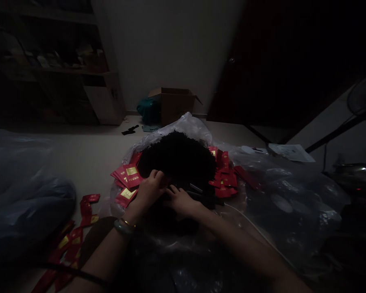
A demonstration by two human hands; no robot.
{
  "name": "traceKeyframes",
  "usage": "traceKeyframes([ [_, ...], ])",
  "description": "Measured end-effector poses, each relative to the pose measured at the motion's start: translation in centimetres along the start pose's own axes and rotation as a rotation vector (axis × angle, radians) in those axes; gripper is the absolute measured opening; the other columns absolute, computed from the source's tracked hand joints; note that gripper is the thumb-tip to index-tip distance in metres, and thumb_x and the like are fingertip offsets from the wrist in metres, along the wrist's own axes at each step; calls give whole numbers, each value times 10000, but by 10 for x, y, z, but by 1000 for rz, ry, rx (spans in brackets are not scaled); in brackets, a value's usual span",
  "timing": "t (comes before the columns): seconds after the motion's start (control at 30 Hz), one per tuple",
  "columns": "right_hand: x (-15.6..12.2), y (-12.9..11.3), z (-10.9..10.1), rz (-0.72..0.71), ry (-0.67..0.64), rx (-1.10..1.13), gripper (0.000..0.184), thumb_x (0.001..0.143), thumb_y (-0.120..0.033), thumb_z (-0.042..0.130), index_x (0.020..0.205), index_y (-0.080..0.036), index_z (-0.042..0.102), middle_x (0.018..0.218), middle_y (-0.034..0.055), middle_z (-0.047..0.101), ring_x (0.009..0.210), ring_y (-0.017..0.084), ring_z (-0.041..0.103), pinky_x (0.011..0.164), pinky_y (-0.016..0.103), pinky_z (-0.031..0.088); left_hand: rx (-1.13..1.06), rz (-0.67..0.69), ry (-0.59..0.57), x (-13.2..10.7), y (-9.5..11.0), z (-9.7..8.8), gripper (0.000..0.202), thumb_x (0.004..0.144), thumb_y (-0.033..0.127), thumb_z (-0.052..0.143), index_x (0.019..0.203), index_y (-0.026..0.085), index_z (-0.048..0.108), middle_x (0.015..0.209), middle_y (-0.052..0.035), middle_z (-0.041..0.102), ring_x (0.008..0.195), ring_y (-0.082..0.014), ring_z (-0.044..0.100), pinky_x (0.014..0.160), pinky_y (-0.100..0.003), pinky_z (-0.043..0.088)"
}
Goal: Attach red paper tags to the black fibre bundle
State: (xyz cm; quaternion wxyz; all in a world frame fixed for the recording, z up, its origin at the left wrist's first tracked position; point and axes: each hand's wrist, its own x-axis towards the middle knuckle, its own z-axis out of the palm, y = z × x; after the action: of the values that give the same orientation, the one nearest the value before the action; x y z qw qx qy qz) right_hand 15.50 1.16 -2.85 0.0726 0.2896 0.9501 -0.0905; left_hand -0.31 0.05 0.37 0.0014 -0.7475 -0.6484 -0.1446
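Observation:
In the dim head view, my left hand [152,187] is at the front of a heaped pile of dark, loose, leaf-like bits [177,156], its fingers curled. My right hand [181,200] is just beside it, fingers bent inward toward the left one. A faint dark red patch shows between the hands, but what they hold is too dark to make out. Red packets with gold labels [131,175] lie left of the pile, near my left wrist. More red packets [224,179] lie on its right. A dark tool-like object with a light strip [196,188] is by my right hand.
Clear plastic sheeting [187,122] surrounds the pile. Red packets [87,209] are scattered on the floor at left, near a large filled plastic bag [24,195]. An open cardboard box [177,101] and a teal bag [148,109] stand against the wall. A pale cord [253,221] runs at right.

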Motion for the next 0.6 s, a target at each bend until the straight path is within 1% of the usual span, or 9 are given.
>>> traceKeyframes([
  [0.1,-11,-8,-4,-33,-51,-144,602,562,-332,814,1126,-269,612,1274,153,461,1136,355,436,846,501,440,-16,-29,-20,1,1,-2,253,809,282,578,1035,195,504,1060,-59,545,812,-192,620,590,-259,455],
  [0.2,-18,-15,0,-33,-53,-197,614,582,-364,801,1147,-256,586,1243,157,471,1104,344,443,817,477,455,-42,-47,-44,1,3,-3,235,819,288,561,1029,195,508,1055,-59,541,805,-193,616,613,-272,460],
  [0.23,-19,-16,2,-22,-37,-199,570,613,-347,782,1141,-256,588,1252,156,465,1105,344,443,805,466,461,-49,-48,-48,1,4,-3,231,818,281,561,1027,196,508,1053,-60,539,811,-195,615,620,-274,462],
  [0.33,-16,-12,7,31,9,-147,268,788,-214,605,1055,-227,624,1170,142,520,1025,289,501,717,369,483,-69,-40,-44,0,4,-2,231,807,257,570,1021,197,505,1042,-60,537,825,-196,611,636,-275,464],
  [0.37,-14,-9,7,61,25,-106,229,821,-164,537,1023,-210,634,1119,135,544,974,261,527,683,334,481,-75,-39,-40,0,4,0,229,805,253,572,1017,198,505,1036,-58,536,821,-194,611,634,-273,463],
  [0.4,-13,-4,6,99,45,-49,230,829,-126,499,997,-196,640,1078,127,561,927,235,545,663,310,475,-81,-39,-35,0,3,1,226,803,253,575,1011,199,505,1031,-57,536,812,-191,612,631,-272,463],
  [0.43,-11,2,4,141,74,27,228,818,-106,500,976,-185,645,1053,117,572,892,215,558,660,295,470,-85,-38,-31,-1,3,2,227,800,255,579,1007,200,504,1027,-56,535,802,-189,612,626,-271,463],
  [0.5,-10,15,-4,216,167,235,205,757,-97,569,927,-174,654,1018,89,595,861,185,574,703,280,466,-91,-29,-28,-1,2,6,237,793,254,588,1006,198,500,1023,-55,533,787,-188,612,616,-270,462],
  [0.6,-11,35,-20,300,353,637,188,685,-101,634,860,-164,658,895,33,641,829,156,592,764,263,453,-95,3,-26,-2,2,11,252,784,236,595,1009,192,493,1018,-56,533,795,-191,614,607,-266,462],
])
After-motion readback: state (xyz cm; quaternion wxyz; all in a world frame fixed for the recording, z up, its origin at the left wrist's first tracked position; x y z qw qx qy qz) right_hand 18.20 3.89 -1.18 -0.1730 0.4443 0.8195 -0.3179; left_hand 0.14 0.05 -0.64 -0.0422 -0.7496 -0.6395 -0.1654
